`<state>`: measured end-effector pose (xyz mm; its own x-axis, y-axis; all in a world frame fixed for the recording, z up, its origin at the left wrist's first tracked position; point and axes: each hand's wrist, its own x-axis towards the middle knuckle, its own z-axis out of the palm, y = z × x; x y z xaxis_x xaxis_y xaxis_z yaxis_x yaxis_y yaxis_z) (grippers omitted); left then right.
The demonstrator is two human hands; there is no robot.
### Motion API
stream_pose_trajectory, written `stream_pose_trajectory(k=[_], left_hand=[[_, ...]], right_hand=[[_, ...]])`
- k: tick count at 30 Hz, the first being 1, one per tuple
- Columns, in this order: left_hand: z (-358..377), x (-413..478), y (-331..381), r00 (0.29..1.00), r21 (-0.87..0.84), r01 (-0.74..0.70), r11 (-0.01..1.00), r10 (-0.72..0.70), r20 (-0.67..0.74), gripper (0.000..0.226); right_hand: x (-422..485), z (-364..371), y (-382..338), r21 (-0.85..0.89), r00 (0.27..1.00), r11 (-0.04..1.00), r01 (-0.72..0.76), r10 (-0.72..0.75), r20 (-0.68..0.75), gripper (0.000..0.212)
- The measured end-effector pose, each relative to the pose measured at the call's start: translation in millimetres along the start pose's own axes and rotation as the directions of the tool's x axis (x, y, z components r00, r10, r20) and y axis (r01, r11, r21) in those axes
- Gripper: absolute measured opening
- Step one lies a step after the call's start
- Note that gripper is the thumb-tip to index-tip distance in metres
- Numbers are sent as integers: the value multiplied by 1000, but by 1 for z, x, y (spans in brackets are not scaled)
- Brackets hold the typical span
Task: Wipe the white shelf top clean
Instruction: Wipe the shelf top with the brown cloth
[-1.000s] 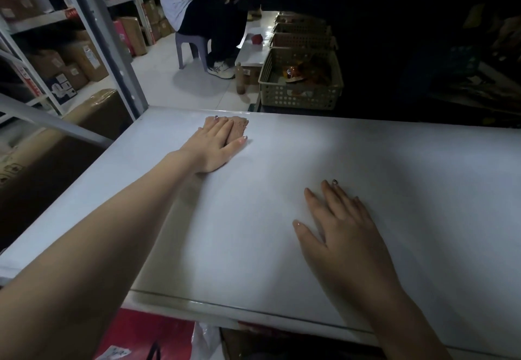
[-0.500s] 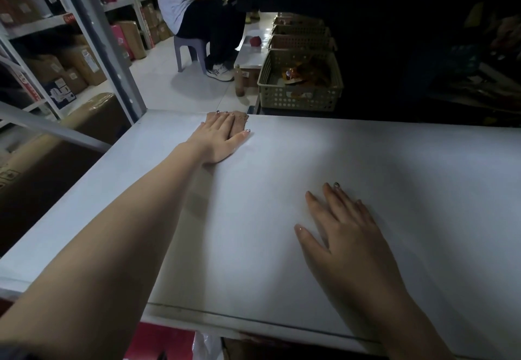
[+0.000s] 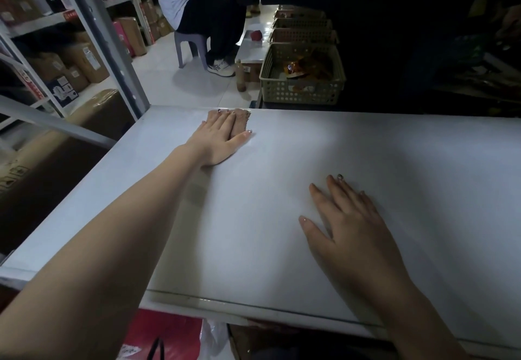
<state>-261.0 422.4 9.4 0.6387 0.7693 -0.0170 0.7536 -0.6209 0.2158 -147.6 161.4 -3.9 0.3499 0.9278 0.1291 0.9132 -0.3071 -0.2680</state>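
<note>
Cloth (image 3: 241,120) is pressed under the flat, released left grip (image 3: 220,142) at the far edge of the shelf top (image 3: 380,156), presumably for wiping contact, while the right grip (image 3: 349,227), likewise released and empty, is laid flat, seemingly as a brace.

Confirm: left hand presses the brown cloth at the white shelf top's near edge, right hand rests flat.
Not near: the head view shows the left hand pressing the brown cloth at the far edge of the white shelf top; the right hand rests flat.

cloth (image 3: 243,121): mostly under left hand (image 3: 218,142) | shelf top (image 3: 310,148): right end cropped
</note>
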Motion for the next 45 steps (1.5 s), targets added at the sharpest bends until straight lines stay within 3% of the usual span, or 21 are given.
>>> stream_pose_trajectory(k=[11, 16, 20, 30, 33, 36, 42, 45], left_hand=[[-7, -48, 3, 997, -27, -76, 997, 76, -6, 64], [-7, -66, -2, 992, -31, -128, 991, 127, -23, 93], [-3, -82, -12, 977, -12, -208, 978, 207, -56, 89], [7, -137, -21, 990, 0, -137, 991, 137, 30, 104], [6, -153, -20, 991, -10, -128, 992, 129, 44, 110], [7, -167, -21, 991, -7, -132, 991, 132, 32, 112], [9, -191, -18, 990, -33, -139, 990, 140, 9, 107], [9, -204, -17, 989, -26, -149, 988, 150, 3, 91]], right_hand=[[-1, -1, -1, 6, 1000, 1000, -13, 13, 19, 86], [-2, -3, -2, 3, 1000, 1000, -12, 12, 18, 76], [-2, -3, -1, 5, 1000, 1000, -14, 13, 22, 71], [-3, -3, -2, 2, 1000, 1000, -6, 6, 28, 80], [-4, -5, -3, 16, 999, 1000, -15, 14, 37, 67], [-5, -5, -3, 18, 999, 1000, -8, 8, 36, 70], [-5, -4, -2, 17, 999, 1000, -10, 9, 48, 66], [-6, -6, -3, 15, 999, 1000, -7, 6, 54, 64]])
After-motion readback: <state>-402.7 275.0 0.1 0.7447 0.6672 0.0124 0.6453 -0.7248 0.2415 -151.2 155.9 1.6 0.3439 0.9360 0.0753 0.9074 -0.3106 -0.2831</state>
